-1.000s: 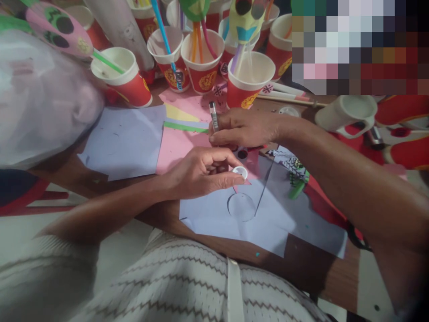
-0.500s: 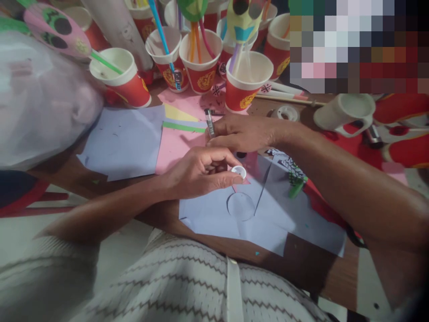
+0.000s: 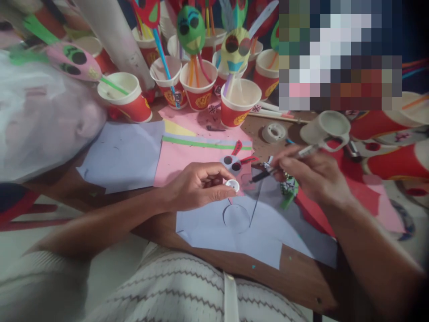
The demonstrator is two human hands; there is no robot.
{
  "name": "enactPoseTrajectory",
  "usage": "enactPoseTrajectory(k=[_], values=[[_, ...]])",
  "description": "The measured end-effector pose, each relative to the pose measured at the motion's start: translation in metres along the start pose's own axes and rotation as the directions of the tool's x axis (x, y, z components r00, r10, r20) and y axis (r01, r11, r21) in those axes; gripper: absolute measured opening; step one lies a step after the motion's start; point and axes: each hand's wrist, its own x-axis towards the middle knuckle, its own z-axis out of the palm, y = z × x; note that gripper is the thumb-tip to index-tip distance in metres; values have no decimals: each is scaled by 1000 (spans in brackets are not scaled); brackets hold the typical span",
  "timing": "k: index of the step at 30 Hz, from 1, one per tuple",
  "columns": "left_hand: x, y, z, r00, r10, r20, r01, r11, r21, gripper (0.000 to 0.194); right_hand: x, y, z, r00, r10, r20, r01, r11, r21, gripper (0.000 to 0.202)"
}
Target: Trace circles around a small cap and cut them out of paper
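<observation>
Between the thumb and fingers of my left hand (image 3: 197, 185) is a small round white cap (image 3: 232, 186), with its hollow side showing. My right hand (image 3: 315, 172) grips a marker (image 3: 306, 151), its dark end pointing left and down. Below my left hand lies a light blue paper sheet (image 3: 214, 228), which bears a drawn circle and a straight line. Just beyond the cap is a small paper face (image 3: 232, 162) with two black round eyes and red ear-like strips, resting on pink paper (image 3: 181, 163). A green patterned paper piece (image 3: 288, 190) is near my right hand.
Red and white paper cups (image 3: 239, 112) holding sticks with painted spoon faces (image 3: 191, 29) line the back. A tape roll (image 3: 274, 132) and a white mug (image 3: 325, 129) are at right. A plastic bag (image 3: 50, 120) bulges at left, beside another blue sheet (image 3: 124, 152).
My right hand has moved right, away from the pink paper, carrying the marker. The paper face with red strips now shows. My left hand keeps the white cap in nearly the same place.
</observation>
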Motion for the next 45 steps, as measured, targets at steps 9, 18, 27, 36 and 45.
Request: enactPoseTrajectory(k=[9,18,27,36,45], values=[[11,-12,-18,979,-44,-197,-39,916,-399,26,-75,11,2,868,17,-496,54,990,129,11],[20,-16,-55,864,42,-501,-177,958,-225,20,-69,24,0,742,-30,-670,191,967,168,9],[24,-17,-67,754,257,-604,-122,959,255,23,-84,41,1,816,-211,-538,92,966,-240,15],[26,-30,-66,822,289,-491,-22,878,479,33,-80,45,-7,819,-557,-142,333,661,-672,26],[26,-34,-86,844,312,-436,74,738,670,38,-76,41,-5,857,-513,-38,329,605,-725,36]])
